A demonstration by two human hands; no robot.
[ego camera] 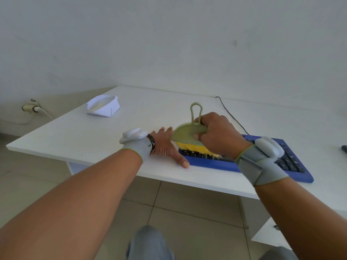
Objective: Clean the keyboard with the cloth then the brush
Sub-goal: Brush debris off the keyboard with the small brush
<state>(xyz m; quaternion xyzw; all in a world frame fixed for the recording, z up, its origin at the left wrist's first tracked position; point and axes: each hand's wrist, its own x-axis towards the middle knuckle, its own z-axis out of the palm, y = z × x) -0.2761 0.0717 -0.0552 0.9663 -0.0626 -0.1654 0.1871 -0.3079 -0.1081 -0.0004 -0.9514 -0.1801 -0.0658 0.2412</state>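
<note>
A blue keyboard (212, 163) with dark keys lies along the front right of the white table (84, 136). My right hand (217, 136) grips a pale green brush (185, 133) with yellow bristles, and the bristles rest on the keys at the keyboard's left end. The brush's loop handle points up. My left hand (165, 145) lies flat on the table with fingers spread, its thumb touching the keyboard's left front corner. No cloth can be made out for certain.
A folded white paper tray (103, 106) sits at the back left of the table. A black cable (231, 114) runs from the keyboard to the wall. A dark object (344, 148) shows at the right edge. Tiled floor lies below.
</note>
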